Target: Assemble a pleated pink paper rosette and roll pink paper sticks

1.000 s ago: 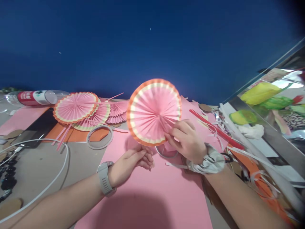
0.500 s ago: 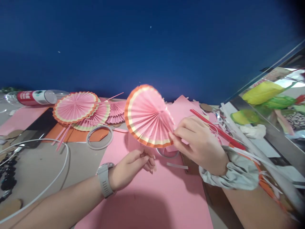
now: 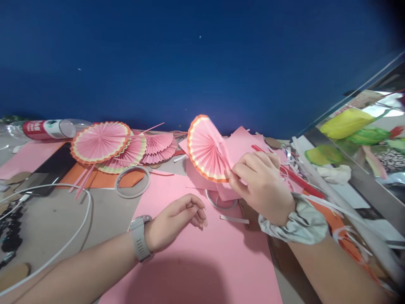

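Note:
My right hand [image 3: 257, 181] pinches a pleated paper fan [image 3: 207, 147] by its lower right edge and holds it raised above the pink sheets. The fan is pink with a cream band and an orange rim; it is turned partly edge-on, so its right side is foreshortened. My left hand [image 3: 177, 219], with a grey watch on the wrist, hovers over a large pink sheet [image 3: 202, 261]. Its fingers are loosely curled, with nothing in them. To the left, another round pleated fan [image 3: 99, 141] overlaps more pink pleated pieces [image 3: 160, 150].
Rolls of tape [image 3: 132, 182] lie near the middle. On the left are a plastic bottle [image 3: 44, 128], a black phone [image 3: 47, 173] and a white cable [image 3: 90, 211]. Red strips [image 3: 303, 185] and paper scraps crowd the right. A blue wall [image 3: 190, 63] rises behind.
My right hand has swung the fan to the right and turned it more edge-on, uncovering pleated pieces and pink paper behind it. My left hand has barely moved.

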A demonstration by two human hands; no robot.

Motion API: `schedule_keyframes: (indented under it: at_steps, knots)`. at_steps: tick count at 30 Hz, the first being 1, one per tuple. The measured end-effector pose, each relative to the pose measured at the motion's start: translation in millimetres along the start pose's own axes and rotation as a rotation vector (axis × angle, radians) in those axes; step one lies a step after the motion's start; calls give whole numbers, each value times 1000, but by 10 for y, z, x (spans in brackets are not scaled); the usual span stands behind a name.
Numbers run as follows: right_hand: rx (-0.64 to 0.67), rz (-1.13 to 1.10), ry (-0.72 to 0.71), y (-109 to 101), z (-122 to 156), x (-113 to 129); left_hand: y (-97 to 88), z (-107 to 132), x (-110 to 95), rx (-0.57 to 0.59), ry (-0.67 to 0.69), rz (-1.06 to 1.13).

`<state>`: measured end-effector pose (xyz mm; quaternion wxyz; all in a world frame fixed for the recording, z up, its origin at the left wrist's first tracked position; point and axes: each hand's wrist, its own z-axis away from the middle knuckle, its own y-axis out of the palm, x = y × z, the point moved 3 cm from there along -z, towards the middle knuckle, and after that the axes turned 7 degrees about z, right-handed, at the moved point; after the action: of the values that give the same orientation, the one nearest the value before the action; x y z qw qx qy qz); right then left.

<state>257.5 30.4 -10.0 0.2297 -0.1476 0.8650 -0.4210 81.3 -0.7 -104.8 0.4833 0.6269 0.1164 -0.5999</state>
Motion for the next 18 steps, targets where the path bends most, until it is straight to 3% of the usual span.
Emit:
schedule_keyframes:
  at_steps: [3,9,11,15,18]
  knots:
    - [-27,77,96,50,36,-41,13,-1,-15,-6,-11,-12]
    - [354,137,283,413,166,-96,29,3,-38,-25,-25,-28]
    - [393,111,300,461,179,-89,25,9,-36,-25,-24,-37]
    - [346,-8,169,486,165,49,22,9,-31,-5,-13,-41]
    - [423,-92,25,591,203,206,26,-1,-33,0,-9,-47]
